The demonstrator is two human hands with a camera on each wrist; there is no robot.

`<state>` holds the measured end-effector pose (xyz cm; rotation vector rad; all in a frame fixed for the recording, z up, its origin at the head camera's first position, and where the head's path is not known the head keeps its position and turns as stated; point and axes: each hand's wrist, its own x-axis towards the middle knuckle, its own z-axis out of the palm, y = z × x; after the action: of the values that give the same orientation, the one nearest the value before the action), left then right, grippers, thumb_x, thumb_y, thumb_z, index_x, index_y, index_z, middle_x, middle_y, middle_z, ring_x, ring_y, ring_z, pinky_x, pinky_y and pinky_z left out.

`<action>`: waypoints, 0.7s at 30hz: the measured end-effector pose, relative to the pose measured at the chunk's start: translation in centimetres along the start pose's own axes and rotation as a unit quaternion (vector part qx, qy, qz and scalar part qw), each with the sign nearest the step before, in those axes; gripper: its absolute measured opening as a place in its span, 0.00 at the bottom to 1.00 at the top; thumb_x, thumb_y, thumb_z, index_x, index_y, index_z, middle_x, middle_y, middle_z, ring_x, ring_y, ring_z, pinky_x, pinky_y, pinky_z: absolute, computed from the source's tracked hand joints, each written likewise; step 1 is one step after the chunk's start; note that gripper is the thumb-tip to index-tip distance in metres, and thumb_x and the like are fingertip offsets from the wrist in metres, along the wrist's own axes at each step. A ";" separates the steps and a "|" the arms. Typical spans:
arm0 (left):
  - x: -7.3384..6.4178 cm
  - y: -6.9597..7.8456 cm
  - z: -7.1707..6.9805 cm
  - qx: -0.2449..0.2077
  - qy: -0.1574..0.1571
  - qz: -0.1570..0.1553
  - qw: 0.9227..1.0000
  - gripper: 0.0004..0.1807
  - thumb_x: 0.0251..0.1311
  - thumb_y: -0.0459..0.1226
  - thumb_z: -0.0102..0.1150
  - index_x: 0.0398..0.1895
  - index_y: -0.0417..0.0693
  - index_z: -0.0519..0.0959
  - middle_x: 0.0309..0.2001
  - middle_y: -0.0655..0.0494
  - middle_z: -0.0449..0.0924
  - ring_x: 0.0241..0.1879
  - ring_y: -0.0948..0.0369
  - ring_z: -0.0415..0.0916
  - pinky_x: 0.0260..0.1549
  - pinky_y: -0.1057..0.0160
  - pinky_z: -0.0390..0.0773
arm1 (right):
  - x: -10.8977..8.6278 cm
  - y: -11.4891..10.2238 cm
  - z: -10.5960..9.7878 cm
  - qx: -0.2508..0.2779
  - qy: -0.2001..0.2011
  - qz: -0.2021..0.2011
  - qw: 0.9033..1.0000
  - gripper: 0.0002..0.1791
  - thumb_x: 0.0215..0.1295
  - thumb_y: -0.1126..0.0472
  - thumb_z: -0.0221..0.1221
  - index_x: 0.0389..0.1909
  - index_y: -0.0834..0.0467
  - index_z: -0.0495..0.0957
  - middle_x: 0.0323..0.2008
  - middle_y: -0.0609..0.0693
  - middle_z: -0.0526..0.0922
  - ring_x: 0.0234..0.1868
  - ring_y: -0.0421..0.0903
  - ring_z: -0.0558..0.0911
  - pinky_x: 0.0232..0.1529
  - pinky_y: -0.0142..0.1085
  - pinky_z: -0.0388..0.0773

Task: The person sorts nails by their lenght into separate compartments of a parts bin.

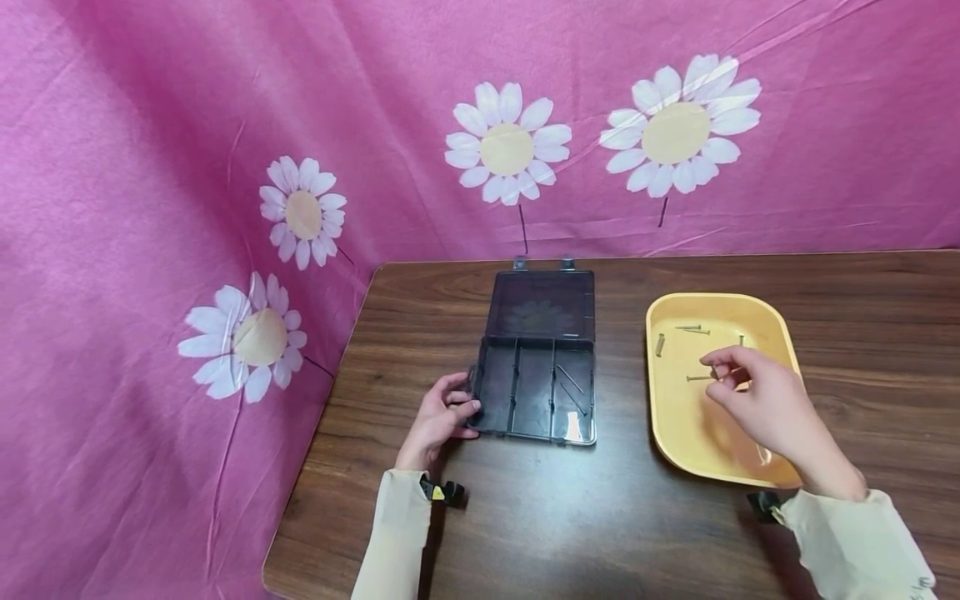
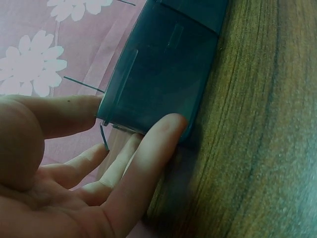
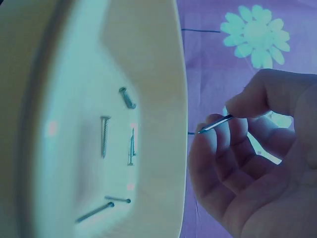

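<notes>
A dark, see-through compartment box (image 1: 535, 387) lies with its lid (image 1: 542, 304) folded back, and two thin nails (image 1: 572, 379) rest in its right compartment. My left hand (image 1: 438, 417) grips the box by its left side, thumb and fingers around the edge. Over the yellow tray (image 1: 654, 400), my right hand (image 1: 761, 396) pinches a slim metal nail (image 3: 215, 124) between thumb and fingertips. On the tray's floor are several loose fasteners, including a screw (image 3: 104, 137), a short bolt-like piece (image 3: 127, 98) and a thin nail (image 3: 95, 212).
Both containers stand on a brown wood-grain table (image 1: 525, 533). A pink cloth with daisies (image 1: 507, 150) hangs behind it and along the left side. Bands with small dark devices (image 1: 452, 493) sit on the wrists. The tray's raised wall (image 3: 163, 119) stands beside the right hand.
</notes>
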<state>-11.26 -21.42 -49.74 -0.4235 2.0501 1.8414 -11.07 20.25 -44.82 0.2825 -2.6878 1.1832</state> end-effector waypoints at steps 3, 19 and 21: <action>0.0 0.1 0.1 -0.003 0.001 0.001 1.000 0.32 0.59 0.26 0.59 0.68 0.47 0.64 0.49 0.42 0.72 0.37 0.58 0.78 0.30 0.53 0.86 | 0.1 -0.5 0.0 0.031 0.030 0.009 0.999 0.15 0.49 0.74 0.59 0.40 0.65 0.80 0.27 0.44 0.76 0.28 0.22 0.69 0.30 0.14 0.67; 0.0 0.0 0.2 -0.008 -0.001 0.023 1.000 0.31 0.59 0.25 0.57 0.67 0.40 0.63 0.46 0.41 0.73 0.34 0.59 0.77 0.27 0.53 0.86 | 0.9 -2.8 0.5 0.188 0.078 0.055 0.978 0.18 0.55 0.78 0.58 0.47 0.65 0.80 0.30 0.35 0.78 0.32 0.28 0.76 0.32 0.16 0.75; 0.0 -0.1 0.2 -0.009 -0.001 0.021 1.000 0.32 0.59 0.25 0.57 0.67 0.41 0.63 0.46 0.41 0.73 0.34 0.59 0.77 0.27 0.53 0.86 | 1.0 -3.0 0.8 0.205 0.078 0.049 0.974 0.19 0.54 0.79 0.58 0.46 0.61 0.81 0.29 0.36 0.78 0.31 0.29 0.76 0.32 0.17 0.77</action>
<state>-11.25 -21.20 -49.85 -0.3848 2.0575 1.8845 -11.40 17.51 -42.98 0.1086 -2.3278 1.7113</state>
